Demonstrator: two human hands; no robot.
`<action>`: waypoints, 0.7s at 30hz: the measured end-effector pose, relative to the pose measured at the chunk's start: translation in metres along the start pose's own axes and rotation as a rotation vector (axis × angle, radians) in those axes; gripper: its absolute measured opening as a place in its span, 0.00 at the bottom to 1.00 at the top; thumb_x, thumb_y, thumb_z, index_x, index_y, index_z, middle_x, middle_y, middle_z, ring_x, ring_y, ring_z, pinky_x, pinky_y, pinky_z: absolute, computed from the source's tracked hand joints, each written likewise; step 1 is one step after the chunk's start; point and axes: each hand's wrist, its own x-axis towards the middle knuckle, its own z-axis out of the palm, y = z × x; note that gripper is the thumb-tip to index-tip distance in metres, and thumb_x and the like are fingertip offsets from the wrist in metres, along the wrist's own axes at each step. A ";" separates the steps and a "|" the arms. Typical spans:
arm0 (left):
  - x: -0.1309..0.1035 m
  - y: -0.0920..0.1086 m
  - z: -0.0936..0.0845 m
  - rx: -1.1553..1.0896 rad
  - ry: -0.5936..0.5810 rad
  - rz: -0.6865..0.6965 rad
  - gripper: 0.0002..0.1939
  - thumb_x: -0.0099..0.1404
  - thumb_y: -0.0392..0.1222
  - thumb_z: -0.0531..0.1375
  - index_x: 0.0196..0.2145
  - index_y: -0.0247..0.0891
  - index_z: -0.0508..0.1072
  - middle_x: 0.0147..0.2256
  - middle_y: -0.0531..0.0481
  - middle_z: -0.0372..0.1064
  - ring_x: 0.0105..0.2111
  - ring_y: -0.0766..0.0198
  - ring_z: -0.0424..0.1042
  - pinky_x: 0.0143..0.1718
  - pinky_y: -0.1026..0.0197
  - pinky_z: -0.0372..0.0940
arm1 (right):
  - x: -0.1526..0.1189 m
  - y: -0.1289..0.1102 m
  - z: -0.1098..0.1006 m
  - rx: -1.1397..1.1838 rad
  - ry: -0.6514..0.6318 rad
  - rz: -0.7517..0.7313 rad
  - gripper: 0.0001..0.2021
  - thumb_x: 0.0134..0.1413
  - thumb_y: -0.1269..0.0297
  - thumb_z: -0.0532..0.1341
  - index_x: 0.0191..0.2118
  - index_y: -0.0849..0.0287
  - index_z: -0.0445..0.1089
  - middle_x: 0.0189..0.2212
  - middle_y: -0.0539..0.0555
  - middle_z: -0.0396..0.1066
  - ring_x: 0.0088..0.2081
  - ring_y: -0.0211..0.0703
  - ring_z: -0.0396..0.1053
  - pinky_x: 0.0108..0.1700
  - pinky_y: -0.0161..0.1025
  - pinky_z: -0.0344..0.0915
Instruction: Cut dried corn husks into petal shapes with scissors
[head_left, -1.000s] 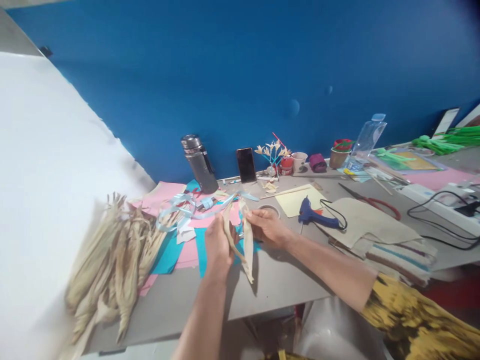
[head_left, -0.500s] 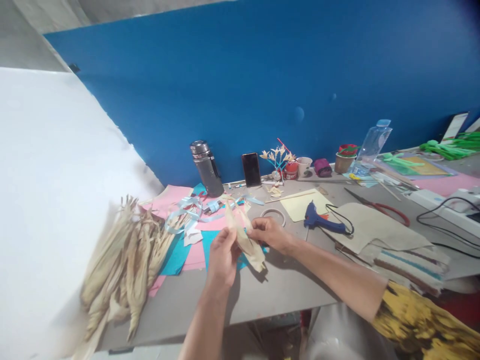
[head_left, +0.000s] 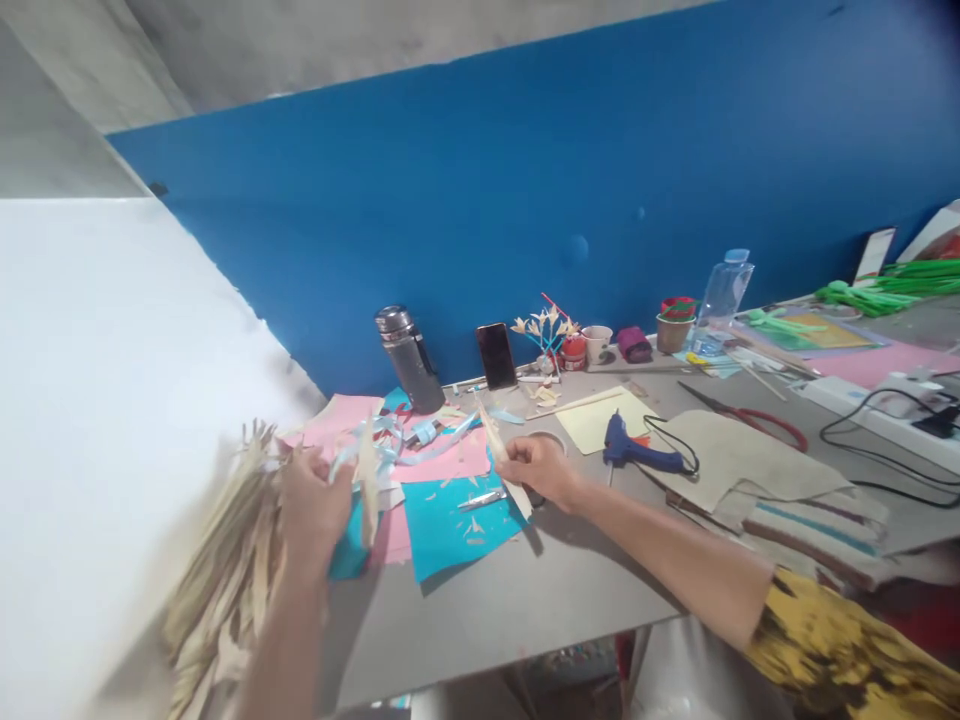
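Note:
My left hand (head_left: 319, 500) is over the pile of dried corn husks (head_left: 217, 570) at the left, its fingers closed on a pale husk strip (head_left: 369, 485) that hangs upright beside it. In my right hand (head_left: 536, 468), a pinch holds a narrow husk piece (head_left: 504, 455) above the right edge of the blue paper (head_left: 450, 550). Small scissors (head_left: 482, 499) and several pale scraps lie on that paper. A roll of tape (head_left: 553, 441) is partly hidden behind my right hand.
Behind stand a grey thermos (head_left: 411, 362), a phone (head_left: 496, 356) and small husk flowers (head_left: 546, 325). To the right are a blue glue gun (head_left: 641, 447), red-handled scissors (head_left: 765, 420), a plastic bottle (head_left: 721, 305) and a power strip (head_left: 877, 410).
The husk between my hands is now in two separate pieces. My left hand has moved left to the husk pile; my right hand stays near its place. The scissors on the blue paper have come into view.

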 end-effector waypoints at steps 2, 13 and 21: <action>-0.018 -0.009 0.016 0.119 0.053 0.159 0.14 0.47 0.30 0.67 0.33 0.39 0.73 0.32 0.51 0.68 0.35 0.59 0.68 0.27 0.65 0.62 | -0.002 0.003 0.004 -0.043 -0.036 -0.018 0.16 0.44 0.54 0.68 0.23 0.58 0.63 0.13 0.43 0.59 0.16 0.31 0.55 0.18 0.30 0.48; -0.061 -0.037 0.106 0.033 -0.803 -0.288 0.11 0.50 0.43 0.68 0.23 0.35 0.71 0.22 0.54 0.66 0.22 0.68 0.65 0.26 0.65 0.61 | -0.004 -0.005 -0.005 -0.162 -0.012 -0.075 0.18 0.48 0.50 0.67 0.24 0.61 0.67 0.17 0.48 0.67 0.20 0.33 0.61 0.21 0.30 0.54; -0.057 -0.061 0.106 -0.225 -0.943 -0.550 0.13 0.50 0.45 0.71 0.25 0.34 0.74 0.26 0.46 0.73 0.30 0.61 0.74 0.34 0.62 0.65 | 0.005 0.001 -0.015 0.275 -0.095 0.081 0.18 0.41 0.52 0.71 0.25 0.62 0.70 0.21 0.49 0.69 0.24 0.36 0.68 0.30 0.35 0.66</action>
